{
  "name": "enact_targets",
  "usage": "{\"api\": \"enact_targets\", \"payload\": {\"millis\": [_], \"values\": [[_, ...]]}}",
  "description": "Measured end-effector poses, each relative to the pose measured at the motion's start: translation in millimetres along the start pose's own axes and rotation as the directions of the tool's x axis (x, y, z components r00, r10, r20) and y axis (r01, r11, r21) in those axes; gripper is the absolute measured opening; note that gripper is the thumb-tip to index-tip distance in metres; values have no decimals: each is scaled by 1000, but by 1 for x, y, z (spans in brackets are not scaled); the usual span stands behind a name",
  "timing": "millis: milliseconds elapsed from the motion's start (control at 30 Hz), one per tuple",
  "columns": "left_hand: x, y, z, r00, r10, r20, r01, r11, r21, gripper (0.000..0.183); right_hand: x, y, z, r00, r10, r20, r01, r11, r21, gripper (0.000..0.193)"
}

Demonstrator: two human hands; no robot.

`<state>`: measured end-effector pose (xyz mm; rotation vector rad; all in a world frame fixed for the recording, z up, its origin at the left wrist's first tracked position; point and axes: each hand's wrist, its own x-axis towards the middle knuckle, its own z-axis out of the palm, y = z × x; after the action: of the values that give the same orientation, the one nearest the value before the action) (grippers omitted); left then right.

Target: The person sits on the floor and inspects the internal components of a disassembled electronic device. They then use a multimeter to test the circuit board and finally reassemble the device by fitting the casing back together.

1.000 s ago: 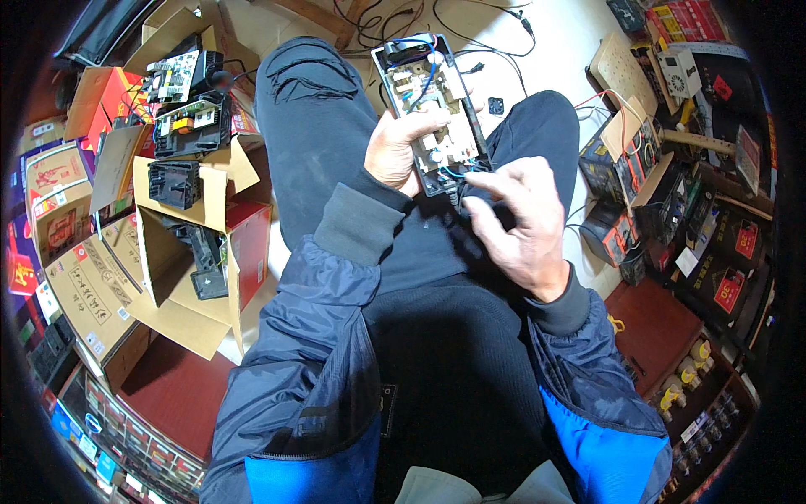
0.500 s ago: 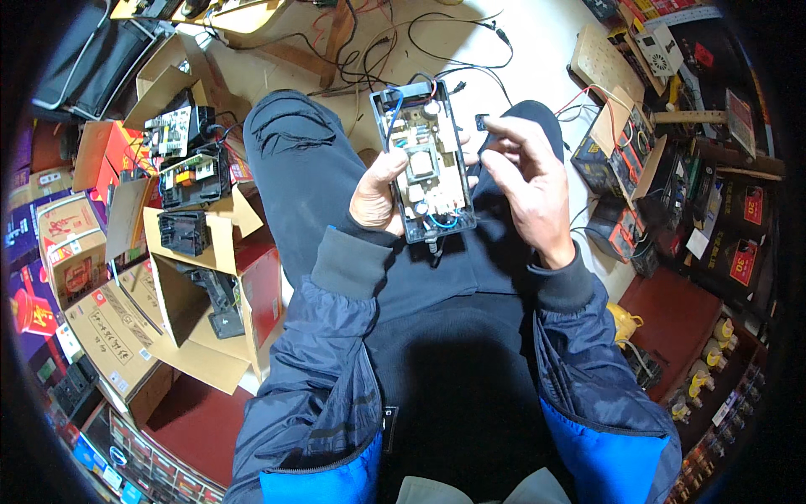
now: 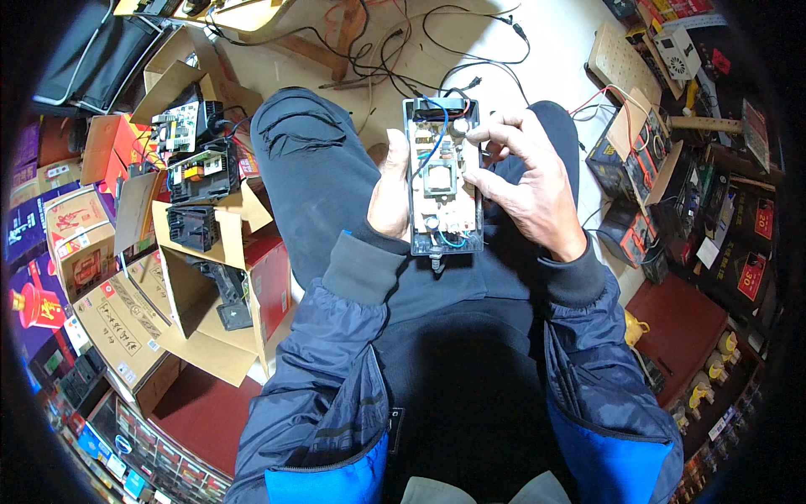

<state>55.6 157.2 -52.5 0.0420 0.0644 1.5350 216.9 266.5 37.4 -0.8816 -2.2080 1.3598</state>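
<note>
An open black plastic case with a circuit board (image 3: 438, 181) inside lies upright in front of me, above my lap. It carries a square transformer, blue wires and several small parts. My left hand (image 3: 391, 191) holds the case from its left side, thumb raised along the edge and the other fingers hidden beneath. At the case's right edge is my right hand (image 3: 529, 172), its fingers bent. The index tip is by the upper right parts and the thumb tip lies lower on the edge. Whatever sits between these fingers is too small and shaded to make out.
To my left stands an open cardboard box (image 3: 210, 336) with black plastic parts, and more circuit boards in black cases (image 3: 201, 172) rest above it. Black cables (image 3: 386, 55) spread over the floor ahead. Batteries with red wires (image 3: 621, 168) stand on the right.
The case has shifted right and slightly nearer, and now stands straighter. My right fingers, earlier apart from it with a small dark piece at the tips, have come onto its right edge.
</note>
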Motion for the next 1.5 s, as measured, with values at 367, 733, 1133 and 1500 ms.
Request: {"api": "enact_targets", "payload": {"millis": [367, 733, 1133, 1500], "values": [[-16, -7, -9, 916, -38, -400, 97, 987, 127, 80, -6, 26, 11, 989, 138, 45, -143, 975, 167, 42], [-9, -1, -2, 847, -35, -530, 138, 978, 156, 79, 7, 44, 19, 1000, 21, -3, -21, 1000, 21, 39], [2, -2, -12, 861, -76, -504, 161, 979, 127, 95, 12, 57, 16, 999, 43, -23, -42, 998, 48, 35], [-4, -2, -19, 894, -72, -441, 156, 975, 157, 94, 6, 49, 14, 1000, 8, -7, -8, 999, 43, 36]]}}
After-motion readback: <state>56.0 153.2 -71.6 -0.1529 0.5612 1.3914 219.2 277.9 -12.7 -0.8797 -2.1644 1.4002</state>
